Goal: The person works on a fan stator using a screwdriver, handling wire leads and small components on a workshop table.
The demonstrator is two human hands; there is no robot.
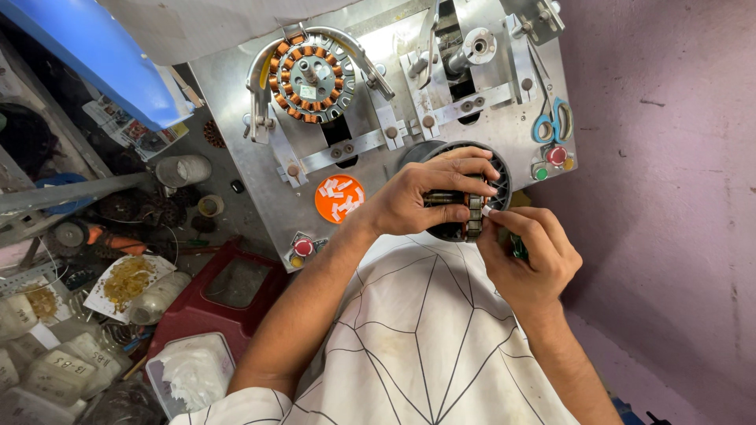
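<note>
White slips fill orange lid (339, 198) beside left hand (413, 201).

Pretty clearly a small motor-winding workshop, the cramped hands-on kind. A metal winding machine (378, 94) fills the middle, with a copper-wound stator (313, 77) clamped on it, red push buttons (556, 155) on its panel and scissors (554, 120) hanging off the side. An orange lid of little white insulation slips (339, 198) sits on the plate. The bench (157, 205) to the left is pure clutter: plastic jars (59, 366), a red tray (213, 303), tape rolls, loose tools, paper scraps. Rough painted pinkish wall (669, 197) on the right, nothing homey about it.
</note>
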